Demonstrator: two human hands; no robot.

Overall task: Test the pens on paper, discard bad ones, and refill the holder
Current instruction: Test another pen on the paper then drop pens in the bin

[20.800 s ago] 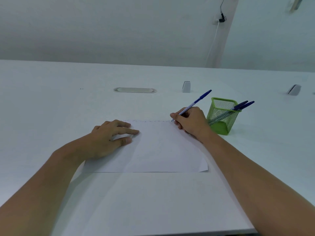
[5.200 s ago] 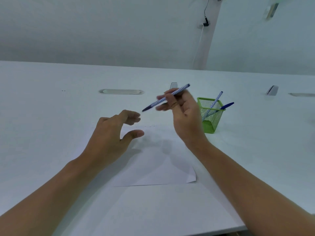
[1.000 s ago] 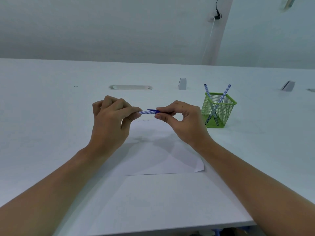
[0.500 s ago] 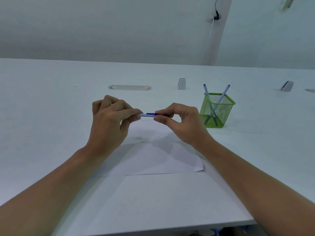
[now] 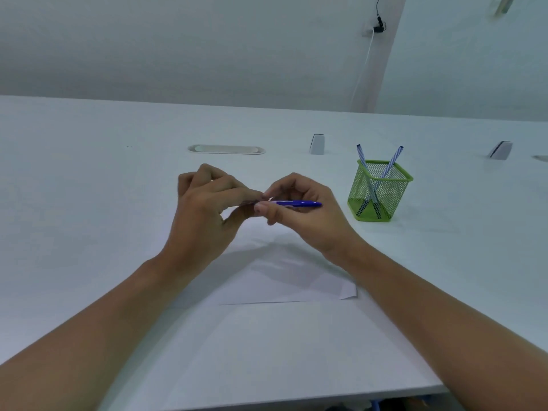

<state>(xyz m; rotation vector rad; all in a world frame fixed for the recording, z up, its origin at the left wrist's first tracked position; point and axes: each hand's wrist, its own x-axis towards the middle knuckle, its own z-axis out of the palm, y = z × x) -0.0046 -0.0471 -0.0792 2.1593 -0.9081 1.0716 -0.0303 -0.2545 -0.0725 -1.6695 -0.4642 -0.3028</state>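
Centre frame: my left hand [image 5: 204, 215] and right hand [image 5: 308, 215] pinch the blue-capped striped pen [image 5: 292, 203] above the white paper sheet [image 5: 284, 280]; the cap, previously separate, now looks seated, ready for the green mesh holder [image 5: 378, 195], right.

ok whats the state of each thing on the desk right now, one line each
blue capped pen: held level above the paper, between both hands
left hand: fingers pinch the pen's left end
right hand: fingers pinch the pen near its cap
green mesh pen holder: upright, two striped pens crossed inside
white paper sheet: flat on desk, near right corner curled
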